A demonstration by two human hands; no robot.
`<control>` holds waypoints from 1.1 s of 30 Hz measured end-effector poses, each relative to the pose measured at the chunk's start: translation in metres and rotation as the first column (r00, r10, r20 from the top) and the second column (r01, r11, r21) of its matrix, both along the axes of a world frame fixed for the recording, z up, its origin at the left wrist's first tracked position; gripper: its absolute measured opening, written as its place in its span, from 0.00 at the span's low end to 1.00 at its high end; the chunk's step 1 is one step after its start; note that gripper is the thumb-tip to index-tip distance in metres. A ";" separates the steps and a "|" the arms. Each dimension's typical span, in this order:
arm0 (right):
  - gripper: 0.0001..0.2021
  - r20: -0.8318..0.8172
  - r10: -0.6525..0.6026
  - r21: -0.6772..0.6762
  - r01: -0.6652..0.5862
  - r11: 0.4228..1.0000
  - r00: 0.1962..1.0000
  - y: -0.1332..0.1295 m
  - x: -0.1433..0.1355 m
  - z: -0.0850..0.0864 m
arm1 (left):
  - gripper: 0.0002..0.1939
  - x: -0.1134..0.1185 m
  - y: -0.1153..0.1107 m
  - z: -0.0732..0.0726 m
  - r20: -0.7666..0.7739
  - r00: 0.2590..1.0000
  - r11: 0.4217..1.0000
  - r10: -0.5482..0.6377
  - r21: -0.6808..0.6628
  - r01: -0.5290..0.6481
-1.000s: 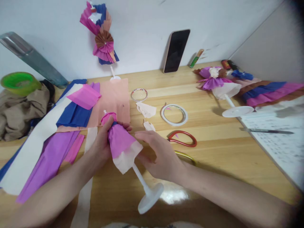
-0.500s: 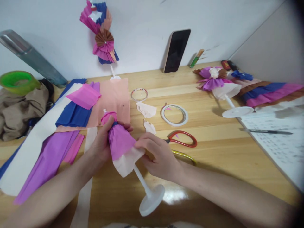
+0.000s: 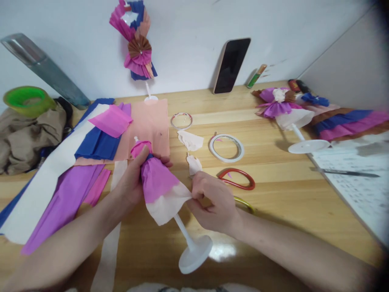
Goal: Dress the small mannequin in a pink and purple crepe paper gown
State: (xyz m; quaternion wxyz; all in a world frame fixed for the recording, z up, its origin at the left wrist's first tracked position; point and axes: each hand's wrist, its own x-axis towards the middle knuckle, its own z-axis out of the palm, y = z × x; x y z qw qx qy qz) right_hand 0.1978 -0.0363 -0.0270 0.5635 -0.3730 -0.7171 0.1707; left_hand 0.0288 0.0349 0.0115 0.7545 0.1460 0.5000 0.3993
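Note:
My left hand [image 3: 133,178] is wrapped round the upper part of a small paper dress [image 3: 158,180], pink at the top, with a dark blue waist and a purple skirt. A white paper layer [image 3: 168,205] hangs below the purple one. My right hand [image 3: 214,202] pinches the right edge of this white layer between thumb and finger and holds it out to the side. The dress sits tilted on a white stand [image 3: 195,253], whose round base points down toward me.
Scissors with red handles [image 3: 251,180] lie beyond my right hand, near a tape roll [image 3: 226,148] and white paper scraps [image 3: 190,140]. Coloured crepe paper [image 3: 57,202] covers the left. Other paper dresses [image 3: 139,56], a phone [image 3: 232,65] and a pen [image 3: 349,172] are farther off.
My right hand has moved right, drawing the white paper edge outward from the skirt. My left hand keeps its hold on the dress. The whole view has shifted slightly.

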 end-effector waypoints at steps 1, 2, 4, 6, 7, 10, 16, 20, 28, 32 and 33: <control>0.12 0.005 -0.014 0.000 0.014 1.000 1.000 0.000 0.000 0.000 | 0.16 -0.001 0.000 0.000 0.000 1.000 1.000 0.002 0.009 -0.002; 0.10 0.022 -0.025 -0.010 0.025 1.000 0.999 0.000 0.000 0.001 | 0.16 -0.001 0.000 0.000 0.002 1.000 1.000 -0.003 0.012 0.003; 0.10 0.075 -0.026 -0.070 0.032 0.997 0.997 0.000 -0.001 0.000 | 0.16 -0.003 0.000 -0.002 0.013 0.999 0.999 -0.034 0.013 0.033; 0.11 0.104 -0.001 -0.145 0.016 0.989 0.995 0.000 -0.002 -0.001 | 0.16 -0.005 0.000 -0.005 0.041 0.995 0.996 -0.087 0.029 0.086; 0.11 0.093 0.007 -0.177 0.010 0.984 0.996 0.000 -0.002 -0.002 | 0.16 -0.006 0.000 -0.007 0.063 0.991 0.992 -0.115 0.049 0.112; 0.08 -0.019 -0.041 -0.283 0.034 0.958 0.999 0.001 -0.001 -0.005 | 0.13 -0.010 0.000 -0.012 0.142 0.970 0.974 -0.198 0.138 0.179; 0.05 -0.162 -0.140 -0.467 0.049 0.883 0.977 0.006 0.003 -0.007 | 0.10 -0.012 -0.001 -0.014 0.069 0.975 0.964 -0.212 0.181 0.197; 0.08 0.028 -0.074 -0.358 0.079 0.930 0.997 0.006 0.008 -0.010 | 0.09 -0.010 0.003 -0.003 -0.019 0.996 0.986 -0.082 0.147 0.084; 0.25 0.365 -0.165 0.105 0.136 0.985 0.916 0.011 0.010 0.000 | 0.13 -0.010 0.003 0.010 -0.150 0.988 0.946 -0.044 0.312 0.089; 0.25 0.430 -0.159 0.253 0.050 0.966 0.889 0.015 0.009 -0.001 | 0.14 -0.003 -0.004 0.006 -0.114 0.988 0.945 -0.104 0.299 0.133; 0.25 0.422 -0.153 0.275 0.034 0.961 0.894 0.016 0.011 -0.003 | 0.14 -0.001 -0.004 0.006 -0.097 0.989 0.948 -0.113 0.288 0.136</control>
